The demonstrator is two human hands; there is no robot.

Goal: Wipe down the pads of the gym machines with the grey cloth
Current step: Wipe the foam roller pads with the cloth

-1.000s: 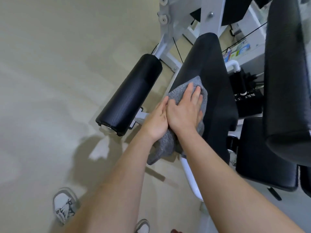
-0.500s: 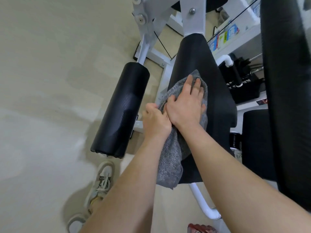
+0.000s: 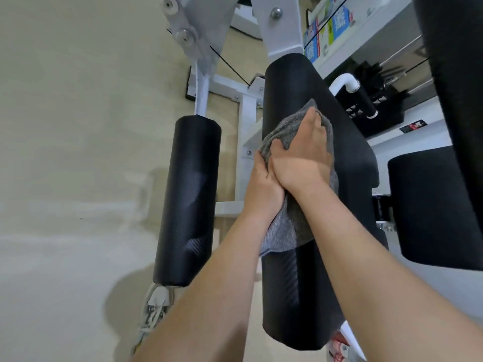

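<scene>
A pale beige floor (image 3: pixel 65 152) fills the left half of the view, and a white machine frame (image 3: pixel 281 30) comes down from 12 o'clock. At 1 o'clock a white shelf (image 3: pixel 371 24) carries blue-and-white boxes (image 3: pixel 326 30) standing on edge. Below it, at 2 o'clock, a black rack (image 3: pixel 376 111) holds dark pieces, too blurred to name.

The long black pad (image 3: pixel 292 82) lies in the middle, with its long axis running from 12 o'clock down to 6 o'clock and its rounded near end low in the view. The grey cloth (image 3: pixel 287 131) is draped on its upper half. It lies lengthwise along the pad, with its far corner pointing to 12 o'clock and its loose tail hanging toward 6 o'clock over the pad's left edge.

The hands are together, side by side and touching. The right hand (image 3: pixel 304 155) lies flat on the cloth, fingers straight and pointing to 12 o'clock, thumb spread toward 9 o'clock, pressing the cloth onto the pad. The left hand (image 3: pixel 264 184) is at the pad's left edge, its fingers curled round the cloth there.

A black roller pad (image 3: pixel 190 194) stands parallel at 9 o'clock of the hands, apart from the long pad. A square black pad (image 3: pixel 433 205) sits at 3 o'clock, and a taller black pad (image 3: pixel 460 87) runs down the right border. A white shoe (image 3: pixel 154 307) shows at 7 o'clock, just below the roller pad's near end.
</scene>
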